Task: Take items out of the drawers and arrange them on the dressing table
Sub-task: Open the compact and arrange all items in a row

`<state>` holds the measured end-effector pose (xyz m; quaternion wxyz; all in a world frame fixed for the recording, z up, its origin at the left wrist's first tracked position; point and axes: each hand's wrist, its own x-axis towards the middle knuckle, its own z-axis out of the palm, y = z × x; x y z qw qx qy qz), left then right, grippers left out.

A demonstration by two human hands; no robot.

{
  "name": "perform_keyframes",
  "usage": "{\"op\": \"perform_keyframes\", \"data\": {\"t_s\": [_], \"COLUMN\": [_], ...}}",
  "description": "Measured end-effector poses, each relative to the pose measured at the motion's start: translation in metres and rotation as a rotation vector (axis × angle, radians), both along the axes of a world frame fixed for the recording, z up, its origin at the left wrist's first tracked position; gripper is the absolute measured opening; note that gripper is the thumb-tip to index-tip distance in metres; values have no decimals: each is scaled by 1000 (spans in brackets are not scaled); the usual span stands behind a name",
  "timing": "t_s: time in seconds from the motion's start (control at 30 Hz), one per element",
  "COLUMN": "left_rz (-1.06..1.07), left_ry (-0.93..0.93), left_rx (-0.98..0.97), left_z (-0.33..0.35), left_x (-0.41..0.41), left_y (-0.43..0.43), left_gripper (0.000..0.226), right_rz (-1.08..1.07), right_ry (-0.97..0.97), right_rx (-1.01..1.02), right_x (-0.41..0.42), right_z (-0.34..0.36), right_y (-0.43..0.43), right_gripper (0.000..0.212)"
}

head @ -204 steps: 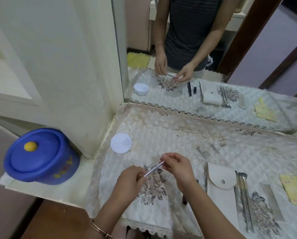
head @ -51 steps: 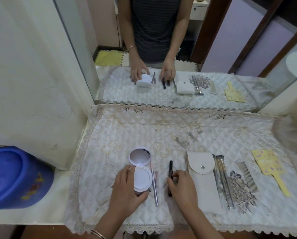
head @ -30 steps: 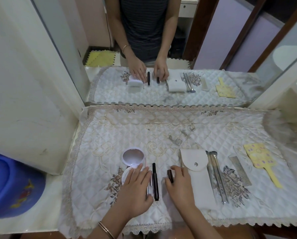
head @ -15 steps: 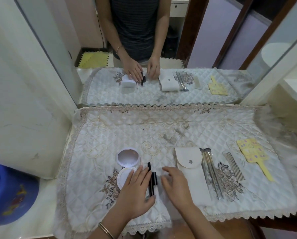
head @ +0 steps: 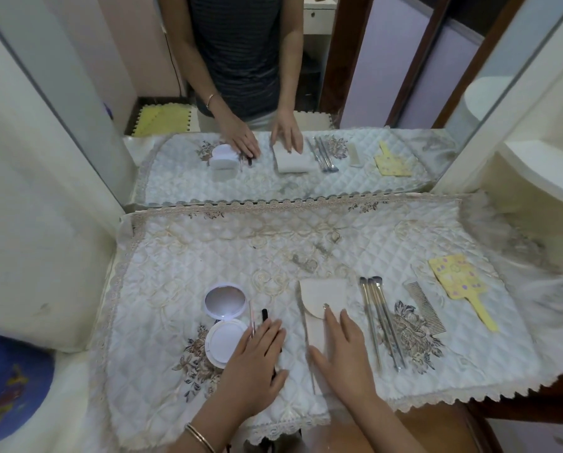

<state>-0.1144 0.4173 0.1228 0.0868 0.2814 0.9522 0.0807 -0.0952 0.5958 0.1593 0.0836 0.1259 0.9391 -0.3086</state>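
Right hand [head: 342,351] shifted onto pouch [head: 322,299], flat, left hand [head: 257,361] flat, seemingly covering black pencil [head: 264,313]

Home bedroom: mirror [head: 273,93] above quilted dressing table [head: 241,250].

A cream-painted wall panel [head: 38,197], scuffed and marked, stands at left. A large mirror with a thin grey frame [head: 306,103] rises behind the tabletop. A white quilted cloth with lace edging and floral embroidery [head: 273,250] covers the surface. Reflected in the mirror: a dark brown wooden door frame [head: 342,57], pale lilac wall panels [head: 384,73] and a yellow foam floor mat [head: 162,120]. A cream curved shelf unit [head: 541,158] stands at right. Lighting is dim and even.
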Motion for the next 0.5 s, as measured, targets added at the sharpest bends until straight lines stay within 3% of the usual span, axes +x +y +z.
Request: {"op": "perform_keyframes", "data": {"t_s": [0.33,0.5], "left_rz": [40,146], "left_ry": [145,223], "left_rx": [173,357], "left_z": [-5,10], "left_x": [3,-2], "left_y": [4,24], "left_gripper": [71,46], "right_rz": [82,-69], "right_ry": [23,149], "right_rx": [-129,-66], "right_x": [4,0], "right_z": [0,5], "right_y": [-20,18], "right_gripper": [57,45]}}
